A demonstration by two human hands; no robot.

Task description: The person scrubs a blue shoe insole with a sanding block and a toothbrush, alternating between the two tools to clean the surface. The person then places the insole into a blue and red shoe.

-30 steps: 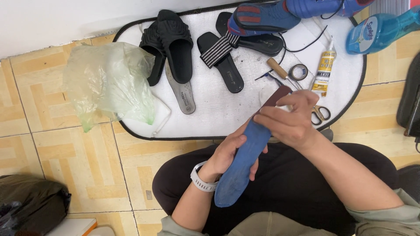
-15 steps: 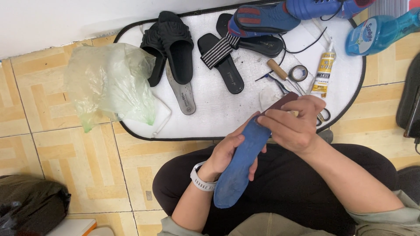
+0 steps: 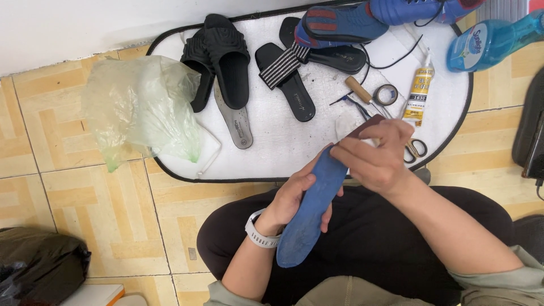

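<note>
The left hand grips a blue insole over the lap. The right hand is closed on a brown block pressed at the insole's top end, near scissors.

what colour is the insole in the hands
Blue, with a dusty, worn surface; the insole shows only in the head view.

White mat on tiled floor

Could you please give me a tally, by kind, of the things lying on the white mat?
Black sandals: 3
Loose grey insole: 1
Blue sports shoes: 2
Glue tube: 1
Tape roll: 1
Wooden-handled tool: 1
Scissors: 1
Total: 10
</note>
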